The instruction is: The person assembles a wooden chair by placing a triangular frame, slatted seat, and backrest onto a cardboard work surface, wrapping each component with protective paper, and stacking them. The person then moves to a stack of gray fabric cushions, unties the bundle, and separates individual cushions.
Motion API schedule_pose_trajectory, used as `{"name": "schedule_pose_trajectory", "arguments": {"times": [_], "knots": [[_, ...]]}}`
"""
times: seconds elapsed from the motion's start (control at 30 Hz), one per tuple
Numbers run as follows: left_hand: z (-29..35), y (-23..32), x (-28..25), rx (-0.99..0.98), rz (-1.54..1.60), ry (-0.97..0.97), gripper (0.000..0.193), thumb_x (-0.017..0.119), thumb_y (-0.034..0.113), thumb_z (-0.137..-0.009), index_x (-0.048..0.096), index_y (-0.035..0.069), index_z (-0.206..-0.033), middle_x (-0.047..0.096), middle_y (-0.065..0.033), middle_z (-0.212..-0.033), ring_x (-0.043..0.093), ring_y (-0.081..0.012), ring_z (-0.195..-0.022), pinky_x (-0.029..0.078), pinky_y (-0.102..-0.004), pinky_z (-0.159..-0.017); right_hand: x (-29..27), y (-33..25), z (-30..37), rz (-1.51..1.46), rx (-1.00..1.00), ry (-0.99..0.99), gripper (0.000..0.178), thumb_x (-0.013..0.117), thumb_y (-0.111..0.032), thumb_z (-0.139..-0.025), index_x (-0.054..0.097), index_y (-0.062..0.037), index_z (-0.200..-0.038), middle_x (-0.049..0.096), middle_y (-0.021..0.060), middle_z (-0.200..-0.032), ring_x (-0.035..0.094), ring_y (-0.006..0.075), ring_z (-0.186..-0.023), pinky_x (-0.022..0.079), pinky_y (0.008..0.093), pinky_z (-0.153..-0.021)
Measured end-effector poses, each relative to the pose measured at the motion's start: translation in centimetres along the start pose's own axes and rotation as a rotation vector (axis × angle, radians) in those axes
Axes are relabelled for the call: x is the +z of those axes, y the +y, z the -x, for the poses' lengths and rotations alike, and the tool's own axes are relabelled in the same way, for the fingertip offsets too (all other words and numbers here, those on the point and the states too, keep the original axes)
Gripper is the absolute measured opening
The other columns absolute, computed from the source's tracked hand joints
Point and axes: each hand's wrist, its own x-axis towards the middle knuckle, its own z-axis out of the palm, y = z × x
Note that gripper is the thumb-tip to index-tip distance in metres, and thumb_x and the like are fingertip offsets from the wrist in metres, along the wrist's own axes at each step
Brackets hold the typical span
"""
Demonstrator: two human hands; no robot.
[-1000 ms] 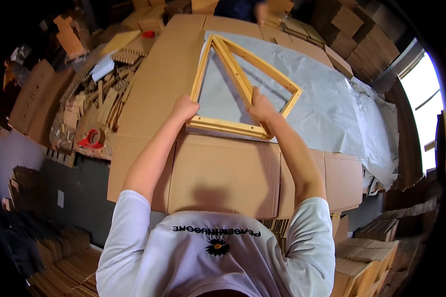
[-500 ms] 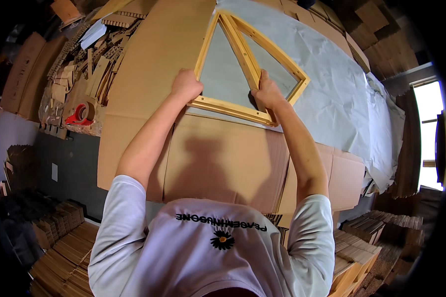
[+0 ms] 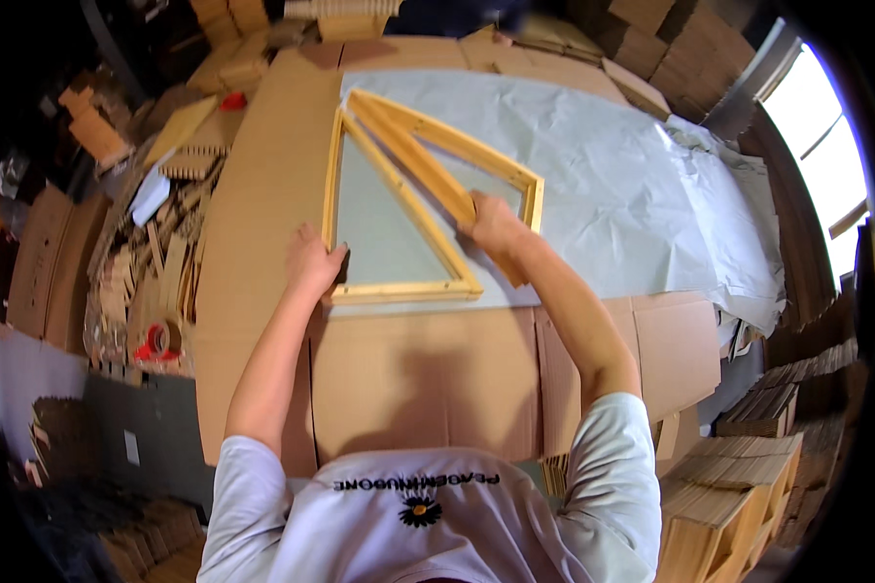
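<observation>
Two triangular wooden frames lie side by side on a pale grey sheet, their far tips close together. My left hand is at the lower left corner of the left frame. Its thumb lies across the side bar and its fingers are spread outside it, touching rather than wrapped round. My right hand is closed round the long slanted bar of the right frame, which is tilted and stands apart from the left one at the near end. My right fingertips are partly hidden.
Flat cardboard covers the table's near side. At left are a pile of cardboard scraps and a tape roll in a red dispenser. Stacked cardboard sheets stand at lower right. A bright window is at right.
The two frames, together before, have come apart at the near end, the right one swung away by my right hand. My left hand has loosened. The whole view has shifted.
</observation>
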Motion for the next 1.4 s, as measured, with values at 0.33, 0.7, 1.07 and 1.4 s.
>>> {"name": "schedule_pose_trajectory", "arguments": {"times": [0.33, 0.7, 1.07, 1.4], "knots": [[-5.2, 18.0, -10.1, 0.417, 1.606, -0.597, 0.094, 0.078, 0.038, -0.081, 0.025, -0.003, -0.147, 0.06, -0.0158, -0.124, 0.06, -0.0259, -0.114, 0.05, -0.0373, -0.097, -5.0, -6.0, 6.9, -0.219, -0.312, 0.406, 0.036, 0.068, -0.013, -0.084, 0.052, -0.0002, -0.115, 0.063, 0.0235, -0.102, 0.061, 0.041, -0.093, 0.05, 0.0434, -0.08], [-2.3, 26.0, -7.8, 1.466, 0.363, -0.319, 0.016, 0.073, 0.018, -0.082, 0.063, 0.009, -0.09, 0.066, -0.0065, -0.084, 0.065, -0.0294, -0.078, 0.052, -0.0413, -0.067, -14.7, 5.7, 15.8, -1.558, -0.289, -0.073, 0.067, 0.041, -0.052, -0.1, 0.036, -0.0032, -0.145, 0.055, 0.0252, -0.129, 0.065, 0.0254, -0.104, 0.056, 0.0392, -0.086], [-13.2, 19.3, 2.8, 1.305, -0.36, -0.636, 0.012, 0.071, 0.022, -0.077, 0.065, 0.016, -0.086, 0.067, -0.0054, -0.085, 0.065, -0.0301, -0.087, 0.052, -0.0442, -0.072, -2.5, 4.0, 8.1, -0.922, 0.392, 0.144, 0.018, 0.056, -0.009, -0.089, 0.057, 0.0007, -0.104, 0.056, 0.0037, -0.078, 0.052, 0.01, -0.054, 0.044, 0.0258, -0.047], [-17.3, 15.7, 3.6, 1.102, -0.422, -0.595, 0.021, 0.072, 0.018, -0.07, 0.069, 0.016, -0.091, 0.069, -0.0065, -0.085, 0.066, -0.0296, -0.093, 0.05, -0.0441, -0.082, 2.1, 5.5, 0.6, -0.964, 0.435, 0.103, 0.013, 0.054, -0.012, -0.09, 0.058, 0.0009, -0.091, 0.059, 0.005, -0.072, 0.054, 0.01, -0.052, 0.044, 0.026, -0.045]]}}
